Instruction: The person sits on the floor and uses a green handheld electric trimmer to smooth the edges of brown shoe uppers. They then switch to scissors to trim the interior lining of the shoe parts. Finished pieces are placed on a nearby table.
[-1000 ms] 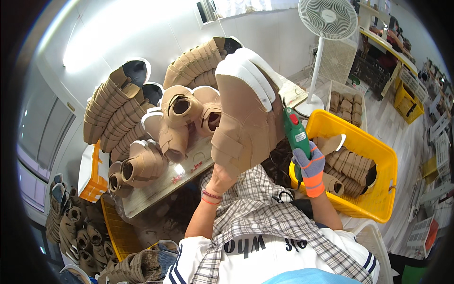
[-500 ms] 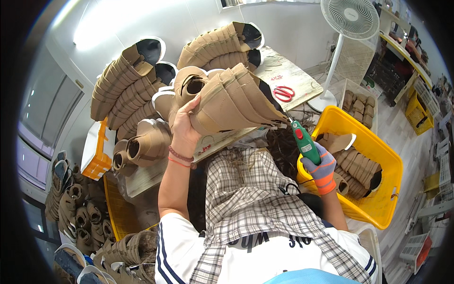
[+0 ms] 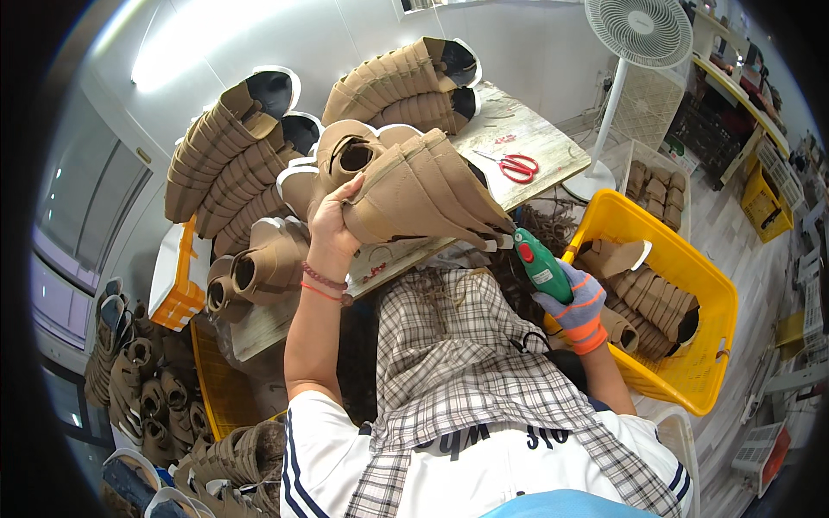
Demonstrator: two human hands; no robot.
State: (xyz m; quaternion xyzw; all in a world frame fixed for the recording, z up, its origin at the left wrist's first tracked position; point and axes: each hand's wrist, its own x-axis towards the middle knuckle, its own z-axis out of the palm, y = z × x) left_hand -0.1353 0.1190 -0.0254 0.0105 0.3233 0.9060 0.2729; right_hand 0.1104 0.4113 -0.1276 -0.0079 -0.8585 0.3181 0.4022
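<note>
My bare left hand [image 3: 333, 223] grips a nested stack of tan shoe uppers [image 3: 423, 192] from its left side, holding it tilted above the worktable. My right hand [image 3: 575, 309], in a grey glove with orange bands, is wrapped round a green handheld power tool [image 3: 541, 266] with a red button. The tool's tip meets the lower right edge of the stack; exactly what it touches is too small to tell. Red-handled scissors [image 3: 518, 167] lie on the table just beyond the stack. More tan uppers [image 3: 269, 252] sit to the left of my left hand.
Stacks of uppers [image 3: 233, 155] stand along the back of the worktable [image 3: 553, 142]. At my right, a yellow crate [image 3: 724, 328] holds more uppers. A white pedestal fan [image 3: 615, 104] stands behind it. Many uppers [image 3: 155, 388] are heaped at the lower left, beside another yellow crate [image 3: 220, 380].
The green tool and my right hand have shifted left and slightly down along the stack's edge. The wide end of the stack has dipped, uncovering more of the scissors.
</note>
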